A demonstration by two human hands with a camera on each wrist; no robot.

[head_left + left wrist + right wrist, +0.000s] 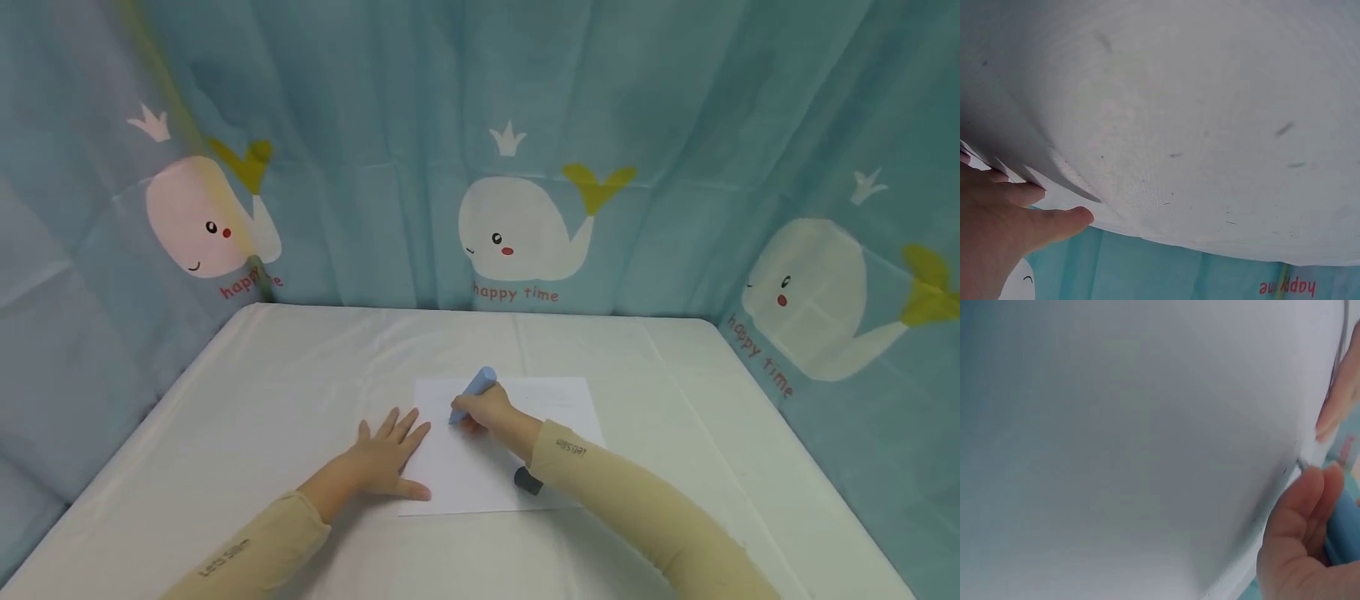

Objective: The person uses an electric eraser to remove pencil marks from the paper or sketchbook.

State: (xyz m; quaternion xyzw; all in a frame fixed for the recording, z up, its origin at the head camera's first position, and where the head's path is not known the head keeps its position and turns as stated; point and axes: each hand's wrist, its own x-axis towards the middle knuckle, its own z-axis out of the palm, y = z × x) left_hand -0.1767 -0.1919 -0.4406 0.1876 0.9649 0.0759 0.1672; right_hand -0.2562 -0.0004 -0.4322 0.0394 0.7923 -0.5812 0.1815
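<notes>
A white sheet of paper (pixel 450 483) lies on the white-covered table. On its left edge my left hand (pixel 381 463) rests with fingers spread and straight; the left wrist view shows its thumb and fingertips (pixel 1071 222) against the white surface. Over the middle of the sheet, my right hand (pixel 489 407) pinches a thick light-blue marker (pixel 480 382), tilted with its tip down at the paper. In the right wrist view, thumb and finger close round the blue marker (pixel 1342 532) near its dark tip. Whether marks are on the paper I cannot tell.
A short black cylinder, like a marker cap (pixel 528 481), lies on the paper beside my right sleeve (pixel 630 500). The white tablecloth (pixel 300 367) spreads around the sheet. A teal curtain (pixel 360 250) with printed whales hangs behind the table and along both sides.
</notes>
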